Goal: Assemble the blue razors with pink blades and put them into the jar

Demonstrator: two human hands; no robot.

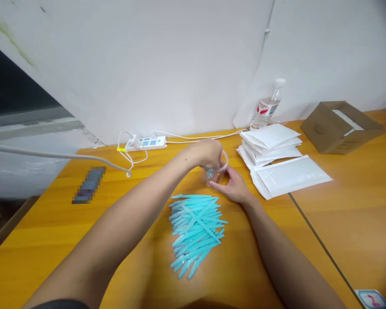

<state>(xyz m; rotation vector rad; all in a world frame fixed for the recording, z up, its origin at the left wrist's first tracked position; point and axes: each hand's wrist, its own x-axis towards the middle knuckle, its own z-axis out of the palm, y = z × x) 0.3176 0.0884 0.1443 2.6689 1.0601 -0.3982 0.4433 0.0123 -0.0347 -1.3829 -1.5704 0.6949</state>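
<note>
My left hand (209, 153) reaches down into the mouth of a clear plastic jar (217, 177). Its fingers are curled and mostly hidden inside, where a bit of turquoise shows through the wall. From the right, my right hand (234, 185) grips the jar, with the thumb at its front and the fingers along its side. Nearer to me on the table lies a loose pile of slim turquoise sticks (196, 231) with tapered ends, several of them crossed on top. They resemble eyebrow razors.
White padded envelopes (270, 143) are stacked right of the jar, with one more envelope (292, 176) in front. Behind stands a water bottle (267, 107); farther right, an open cardboard box (333, 133). A power strip (151, 142) with cables lies by the wall. A pixelated dark object (89, 185) is at left.
</note>
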